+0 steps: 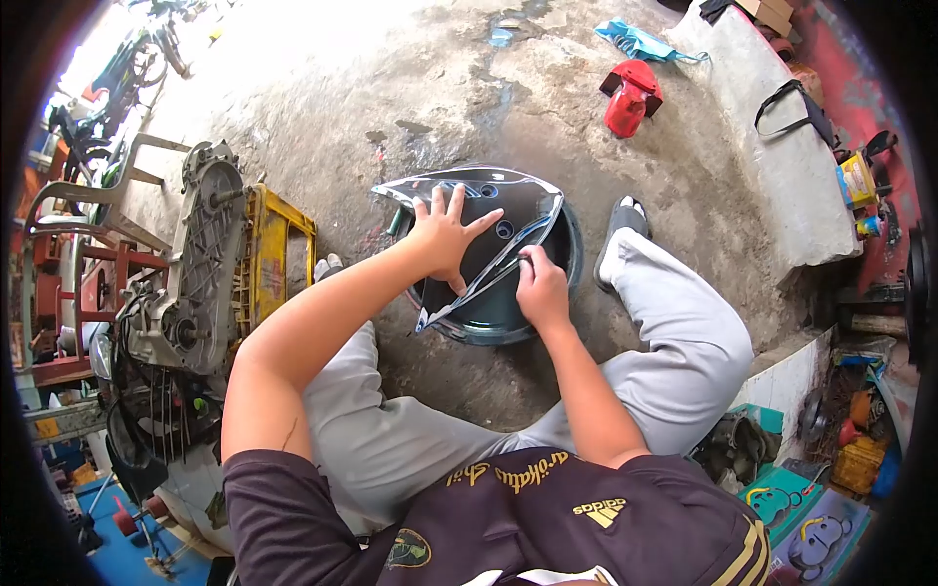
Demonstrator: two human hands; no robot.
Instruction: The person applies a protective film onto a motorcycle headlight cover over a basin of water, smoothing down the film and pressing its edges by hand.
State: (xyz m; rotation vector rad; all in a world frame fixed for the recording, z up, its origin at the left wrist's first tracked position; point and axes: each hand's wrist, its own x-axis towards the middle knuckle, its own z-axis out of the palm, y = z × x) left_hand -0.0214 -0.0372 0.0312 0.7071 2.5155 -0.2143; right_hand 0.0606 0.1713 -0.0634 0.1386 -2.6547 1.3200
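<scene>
A glossy black motorcycle body panel (pixel 489 256), pointed at its ends and with round holes, lies across a dark round basin (pixel 493 327) on the floor between my feet. My left hand (pixel 451 237) rests on the panel's upper face, fingers spread wide. At the panel's right edge, my right hand (pixel 540 285) is closed, its thumb and fingertips pinching the rim. Whether anything small sits inside those fingers is hidden. Below the panel, the basin's inside shows only in part.
A metal engine casing (pixel 210 254) and a yellow crate (pixel 274 254) stand close on my left. A red plastic part (pixel 630 98) and a blue cloth-like item (pixel 640 41) lie ahead to the right. A concrete ledge (pixel 772 156) runs along the right side.
</scene>
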